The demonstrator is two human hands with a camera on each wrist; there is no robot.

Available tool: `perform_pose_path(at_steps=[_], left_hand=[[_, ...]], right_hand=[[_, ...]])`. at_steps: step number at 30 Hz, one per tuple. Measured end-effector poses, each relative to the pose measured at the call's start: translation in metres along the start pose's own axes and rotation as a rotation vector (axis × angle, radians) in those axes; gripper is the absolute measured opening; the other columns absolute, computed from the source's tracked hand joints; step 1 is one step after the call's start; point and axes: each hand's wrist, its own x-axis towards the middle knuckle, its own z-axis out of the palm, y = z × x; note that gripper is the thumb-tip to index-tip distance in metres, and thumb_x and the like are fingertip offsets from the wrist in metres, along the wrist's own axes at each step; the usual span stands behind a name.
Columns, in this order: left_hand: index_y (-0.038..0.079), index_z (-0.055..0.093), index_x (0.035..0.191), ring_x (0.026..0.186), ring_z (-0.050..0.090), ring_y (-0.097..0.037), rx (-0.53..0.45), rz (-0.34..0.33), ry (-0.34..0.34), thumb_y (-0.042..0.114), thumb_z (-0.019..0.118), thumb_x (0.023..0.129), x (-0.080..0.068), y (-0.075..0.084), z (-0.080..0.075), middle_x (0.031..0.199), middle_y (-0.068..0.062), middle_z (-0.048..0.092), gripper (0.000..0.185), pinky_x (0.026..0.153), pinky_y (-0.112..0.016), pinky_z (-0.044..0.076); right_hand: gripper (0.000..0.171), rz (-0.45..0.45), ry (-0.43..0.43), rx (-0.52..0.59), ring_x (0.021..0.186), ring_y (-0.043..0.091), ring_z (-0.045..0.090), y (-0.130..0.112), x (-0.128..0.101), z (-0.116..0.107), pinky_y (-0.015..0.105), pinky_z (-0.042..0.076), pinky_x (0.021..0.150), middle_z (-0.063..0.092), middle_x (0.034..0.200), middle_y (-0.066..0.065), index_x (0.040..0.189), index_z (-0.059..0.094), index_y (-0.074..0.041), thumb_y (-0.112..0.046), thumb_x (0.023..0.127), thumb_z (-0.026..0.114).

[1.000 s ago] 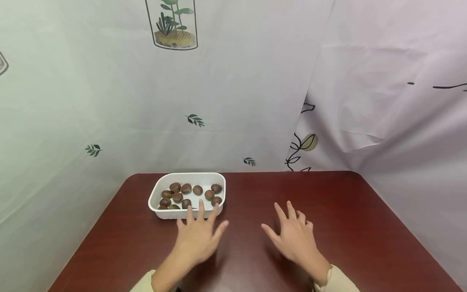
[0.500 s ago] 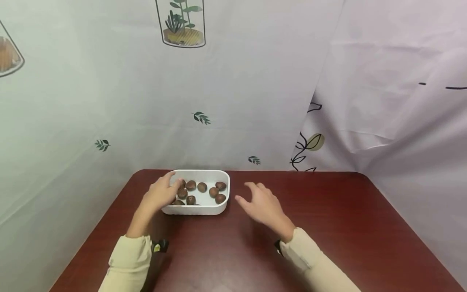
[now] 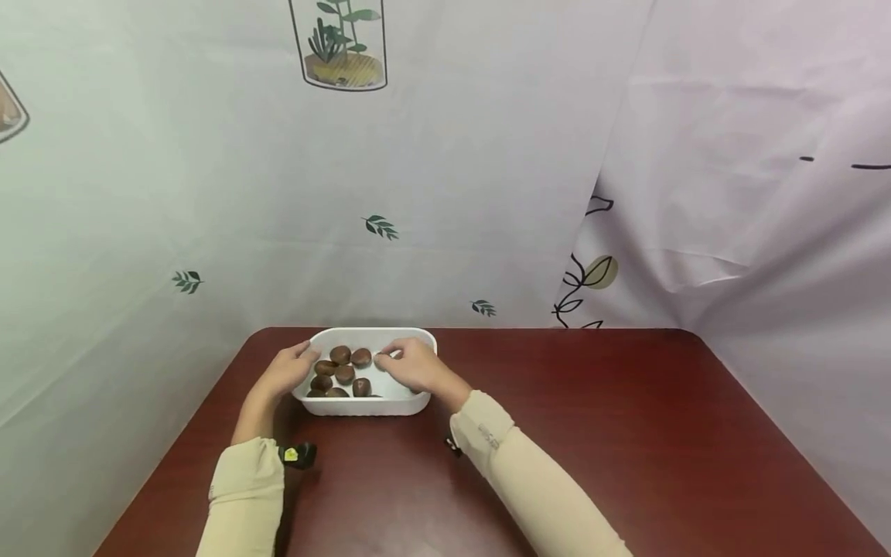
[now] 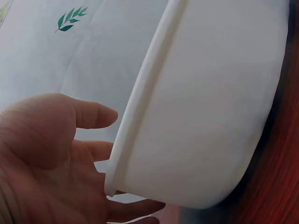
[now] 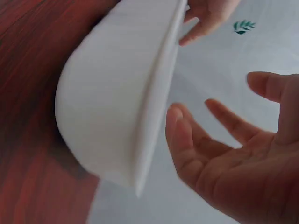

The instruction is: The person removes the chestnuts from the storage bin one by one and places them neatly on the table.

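Observation:
A white rectangular tray (image 3: 362, 407) with chestnuts (image 3: 344, 374) in it sits near the table's far edge. At its left end is my left hand (image 3: 281, 373), with the thumb reaching over the rim and the fingers beside the outer wall. The left wrist view shows these fingers (image 4: 93, 115) loose around the rim. Over the right half of the tray, my right hand (image 3: 416, 366) has its thumb and fingertips close to one chestnut, mostly hidden beneath it. From the right wrist view, a gap separates that thumb from the loosely bent fingers (image 5: 180, 140), and nothing shows between them.
The dark red table (image 3: 592, 433) extends to the right and in front of the tray. Pale printed cloth (image 3: 452, 193) hangs behind it and along both sides. Both forearms wear cream sleeves (image 3: 550, 487), with small black devices at the wrists.
My left hand moved forward to the tray's left end and then turned slightly outward. The right hand went left and forward, from above the table to over the tray's right half.

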Motion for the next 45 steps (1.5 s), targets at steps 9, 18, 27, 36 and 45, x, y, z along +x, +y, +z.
perform_pose_path(at_steps=[9,18,27,36,45], left_hand=[[-0.011,0.01,0.153,0.143,0.016,-0.052,-0.023,-0.017,-0.014,0.028,0.035,0.106,-0.004,-0.003,0.005,0.156,-0.037,0.014,0.066,0.112,-0.063,0.021],[-0.012,0.006,0.153,0.143,0.012,-0.053,-0.021,-0.042,-0.033,0.028,0.036,0.105,-0.014,-0.005,0.001,0.155,-0.039,0.01,0.069,0.112,-0.064,0.018],[-0.011,0.004,0.153,0.144,0.009,-0.053,-0.032,-0.022,-0.034,0.025,0.037,0.105,-0.011,0.0,0.004,0.156,-0.038,0.008,0.069,0.113,-0.064,0.014],[-0.013,0.005,0.152,0.143,0.01,-0.053,-0.032,-0.038,-0.038,0.026,0.038,0.105,-0.011,0.0,0.006,0.155,-0.039,0.009,0.07,0.113,-0.064,0.015],[-0.012,0.016,0.152,0.132,0.039,-0.046,-0.097,0.051,-0.059,0.024,0.038,0.104,-0.005,-0.004,0.008,0.147,-0.037,0.034,0.064,0.104,-0.056,0.036]], right_hand=[[0.032,0.145,-0.134,0.1,0.083,0.018,0.064,-0.007,0.028,0.044,0.036,0.058,0.065,0.068,0.114,0.005,0.112,0.074,-0.011,-0.036,0.095,0.064],[0.023,0.131,-0.224,0.142,0.072,0.018,0.07,0.002,0.035,0.066,0.026,0.056,0.065,0.068,0.11,0.004,0.106,0.075,-0.004,-0.017,0.087,0.074],[0.018,-0.029,-0.247,-0.05,0.085,0.003,0.058,0.01,0.037,0.066,0.013,0.044,0.08,0.071,0.097,0.001,0.096,0.078,-0.007,-0.012,0.079,0.081],[0.016,-0.04,-0.274,0.076,0.072,0.001,0.058,0.015,0.036,0.06,0.016,0.049,0.07,0.07,0.086,-0.004,0.093,0.077,-0.006,-0.009,0.078,0.079],[0.031,-0.064,-0.275,0.249,0.073,0.006,0.062,0.021,0.026,0.01,0.041,0.058,0.073,0.073,0.089,0.001,0.11,0.072,0.003,-0.003,0.079,0.075]])
